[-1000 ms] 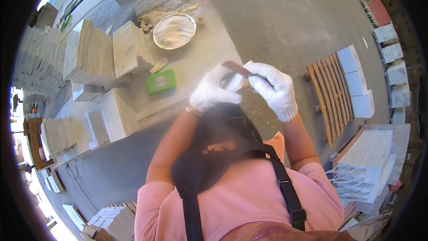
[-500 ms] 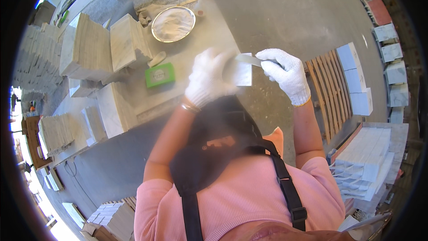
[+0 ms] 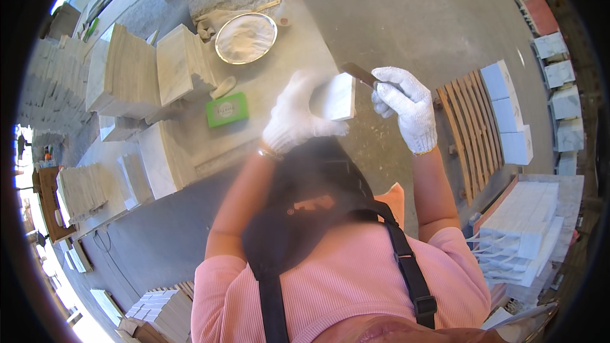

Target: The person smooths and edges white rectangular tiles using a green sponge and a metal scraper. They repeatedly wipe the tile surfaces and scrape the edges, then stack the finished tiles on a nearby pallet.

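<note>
White knit gloves cover both of my hands. My left hand (image 3: 293,113) curls round a small white marble tile (image 3: 339,96), fingers above and thumb below, at the worktable's right edge. My right hand (image 3: 408,107) pinches a narrow flat scraper (image 3: 359,73), which looks dark from this side. The scraper's tip points left, by the tile's upper edge; whether they touch, I cannot tell. Left of my left hand, a green box (image 3: 227,110) lies on the table (image 3: 273,57). Beyond it stands a round metal-rimmed bowl (image 3: 246,38) of whitish powder.
Stacks of marble slabs (image 3: 124,73) fill the table's left side. A pale rounded piece (image 3: 223,87) lies behind the box, and a cloth (image 3: 206,24) lies beside the bowl. At right on the floor are a wooden pallet (image 3: 471,133) with white blocks and a bundle of white tiles (image 3: 518,219).
The scraper has turned and lifted from across the tile; its blade went from shiny to dark. The tile has tilted, showing more of its face. My right hand shifted slightly left.
</note>
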A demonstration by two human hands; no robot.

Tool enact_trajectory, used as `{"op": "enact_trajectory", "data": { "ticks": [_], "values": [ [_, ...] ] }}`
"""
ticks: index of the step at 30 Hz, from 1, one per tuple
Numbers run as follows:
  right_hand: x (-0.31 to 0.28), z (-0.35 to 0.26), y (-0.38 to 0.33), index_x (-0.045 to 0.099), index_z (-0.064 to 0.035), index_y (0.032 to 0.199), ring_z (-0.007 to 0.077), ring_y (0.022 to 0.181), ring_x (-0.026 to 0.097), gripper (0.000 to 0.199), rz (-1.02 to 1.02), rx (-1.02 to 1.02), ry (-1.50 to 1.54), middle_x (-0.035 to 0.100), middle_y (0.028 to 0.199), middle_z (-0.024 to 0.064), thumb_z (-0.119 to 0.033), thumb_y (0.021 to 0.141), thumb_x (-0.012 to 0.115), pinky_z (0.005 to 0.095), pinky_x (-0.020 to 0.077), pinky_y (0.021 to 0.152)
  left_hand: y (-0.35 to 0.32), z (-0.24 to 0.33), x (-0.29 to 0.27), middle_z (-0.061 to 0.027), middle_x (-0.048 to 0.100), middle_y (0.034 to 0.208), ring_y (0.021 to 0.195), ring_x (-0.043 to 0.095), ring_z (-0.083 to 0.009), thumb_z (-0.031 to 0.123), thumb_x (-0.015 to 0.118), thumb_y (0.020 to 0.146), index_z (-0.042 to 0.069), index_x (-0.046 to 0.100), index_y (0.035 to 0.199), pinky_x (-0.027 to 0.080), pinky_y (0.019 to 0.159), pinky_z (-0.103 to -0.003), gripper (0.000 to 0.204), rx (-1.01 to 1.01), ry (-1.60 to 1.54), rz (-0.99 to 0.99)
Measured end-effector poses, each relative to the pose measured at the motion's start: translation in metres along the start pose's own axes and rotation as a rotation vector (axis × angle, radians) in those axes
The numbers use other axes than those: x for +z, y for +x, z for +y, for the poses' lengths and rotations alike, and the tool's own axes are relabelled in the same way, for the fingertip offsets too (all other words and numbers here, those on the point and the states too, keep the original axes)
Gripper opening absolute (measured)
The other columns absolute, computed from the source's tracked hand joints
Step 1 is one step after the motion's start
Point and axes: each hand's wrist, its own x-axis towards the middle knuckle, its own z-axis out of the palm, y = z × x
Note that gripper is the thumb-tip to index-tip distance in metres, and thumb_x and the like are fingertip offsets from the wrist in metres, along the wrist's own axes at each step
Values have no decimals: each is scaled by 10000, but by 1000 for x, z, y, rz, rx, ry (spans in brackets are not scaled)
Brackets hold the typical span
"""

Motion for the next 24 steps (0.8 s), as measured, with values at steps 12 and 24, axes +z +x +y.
{"op": "enact_trajectory", "data": {
  "ticks": [12, 24],
  "values": [
    [23, 11, -28, 688, -5, 1223, 125, 718, 641, 256, -42, 16, 194, 706, 886, 86, -18, 974, 634, 264, 512, 629, 1, -19, 9, -136, 642, 1293, 1210, 631, -274, 343, 964, 590, 48, 630, 1379, 504, 1039, -398, 906, -58, -266, -54],
    [-1, 7, -9, 644, -13, 1333, 137, 787, 677, 347, 229, -57, 122, 727, 961, 86, -91, 996, 634, 260, 531, 674, -22, -5, 27, -152, 638, 1324, 1179, 654, -300, 856, 401, 922, 14, 439, 1536, 539, 1006, -445, 1043, -390, -1307, -367]
  ]
}}
